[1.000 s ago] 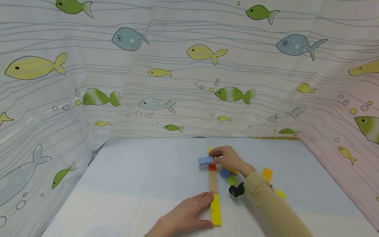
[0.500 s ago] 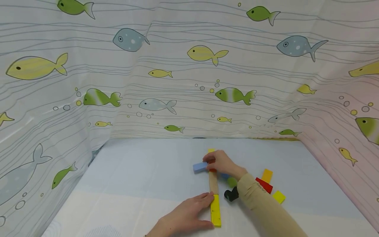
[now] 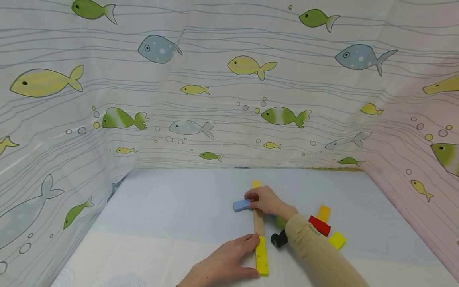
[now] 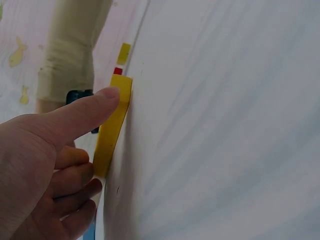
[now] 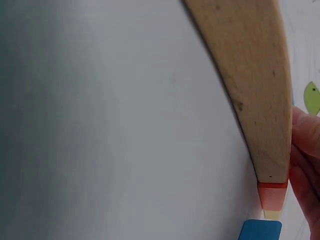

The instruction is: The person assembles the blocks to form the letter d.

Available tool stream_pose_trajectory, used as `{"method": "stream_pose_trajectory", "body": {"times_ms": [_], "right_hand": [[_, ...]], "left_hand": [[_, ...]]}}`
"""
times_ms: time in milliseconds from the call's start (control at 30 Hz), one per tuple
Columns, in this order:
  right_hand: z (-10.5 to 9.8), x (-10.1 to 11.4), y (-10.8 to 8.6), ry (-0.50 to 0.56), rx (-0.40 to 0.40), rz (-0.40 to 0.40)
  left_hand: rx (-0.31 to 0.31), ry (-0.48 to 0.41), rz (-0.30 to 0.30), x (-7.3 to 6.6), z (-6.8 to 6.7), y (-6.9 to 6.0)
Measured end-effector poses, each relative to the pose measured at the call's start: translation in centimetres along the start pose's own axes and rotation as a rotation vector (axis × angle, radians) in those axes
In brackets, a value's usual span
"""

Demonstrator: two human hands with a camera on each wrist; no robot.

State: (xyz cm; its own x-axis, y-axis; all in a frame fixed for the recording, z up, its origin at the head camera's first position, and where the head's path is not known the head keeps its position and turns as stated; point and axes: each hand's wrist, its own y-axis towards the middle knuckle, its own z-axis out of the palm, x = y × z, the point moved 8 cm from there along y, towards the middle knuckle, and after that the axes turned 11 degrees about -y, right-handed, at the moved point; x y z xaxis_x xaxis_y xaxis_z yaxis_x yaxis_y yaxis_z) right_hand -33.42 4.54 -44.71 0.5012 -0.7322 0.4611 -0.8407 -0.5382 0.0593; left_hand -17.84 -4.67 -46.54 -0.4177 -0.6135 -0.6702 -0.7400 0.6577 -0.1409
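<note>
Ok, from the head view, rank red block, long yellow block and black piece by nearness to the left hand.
1. Long yellow block, touching the left hand
2. Black piece, right of that block
3. Red block, farther right

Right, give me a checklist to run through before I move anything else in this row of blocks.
1. Left hand touching the near yellow block: ok.
2. Wooden block meeting the red block end to end: ok, the right wrist view shows them together.
3. Light blue block held by the right hand: ok, the fingers are at its end.
4. Light blue block touching the row: cannot tell, the fingers cover that end.
5. Black piece apart from the row: ok, there is a gap.
</note>
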Motion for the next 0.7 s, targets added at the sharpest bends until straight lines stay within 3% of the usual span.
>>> {"method": "stream_pose_trajectory", "body": {"times_ms": [367,700], "right_hand": [[0.3,0.07,-0.13,-0.03,0.015,-0.024],[0.22,-0.33,-0.62,0.015,-0.008,0.029]], "left_hand": [[-0.002,-0.012,-0.006,-0.03,0.06,0.01],[-0.013,0.002,0.016,-0.11,-0.02,-0.08]]}}
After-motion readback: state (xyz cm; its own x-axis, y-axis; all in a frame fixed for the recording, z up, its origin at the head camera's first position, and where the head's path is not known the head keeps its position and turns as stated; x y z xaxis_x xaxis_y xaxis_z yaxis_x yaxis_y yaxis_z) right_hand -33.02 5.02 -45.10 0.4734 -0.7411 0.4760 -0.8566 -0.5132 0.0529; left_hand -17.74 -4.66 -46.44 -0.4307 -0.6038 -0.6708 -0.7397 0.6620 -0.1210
